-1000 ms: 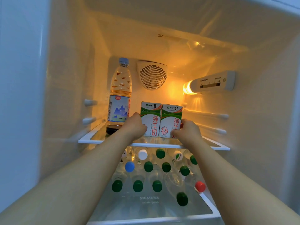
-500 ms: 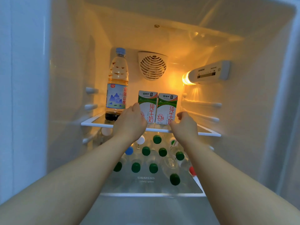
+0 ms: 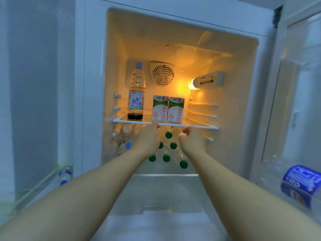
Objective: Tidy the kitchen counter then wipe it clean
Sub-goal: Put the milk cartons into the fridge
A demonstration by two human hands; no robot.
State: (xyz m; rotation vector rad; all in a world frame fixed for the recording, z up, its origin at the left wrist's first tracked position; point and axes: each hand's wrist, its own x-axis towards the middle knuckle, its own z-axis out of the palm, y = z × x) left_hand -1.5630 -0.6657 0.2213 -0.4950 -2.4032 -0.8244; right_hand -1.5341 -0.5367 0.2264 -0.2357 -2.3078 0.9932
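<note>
Two white-and-green milk cartons stand side by side on the fridge's upper glass shelf (image 3: 199,125): the left carton (image 3: 160,108) and the right carton (image 3: 176,109). My left hand (image 3: 147,139) hangs just below the shelf's front edge, fingers relaxed and holding nothing. My right hand (image 3: 192,141) is a little lower and to the right, fingers loosely curled, also holding nothing. Neither hand touches a carton.
A tall bottle (image 3: 136,94) stands left of the cartons. Several capped bottles (image 3: 166,158) lie on the lower shelf. The fridge door (image 3: 298,101) is open at the right, with a blue can (image 3: 300,183) in its rack. A small bottle (image 3: 64,176) sits at the left.
Both hands have let go of the milk cartons and drawn back out below the shelf edge. The camera has pulled away, so more of the fridge frame and door shows.
</note>
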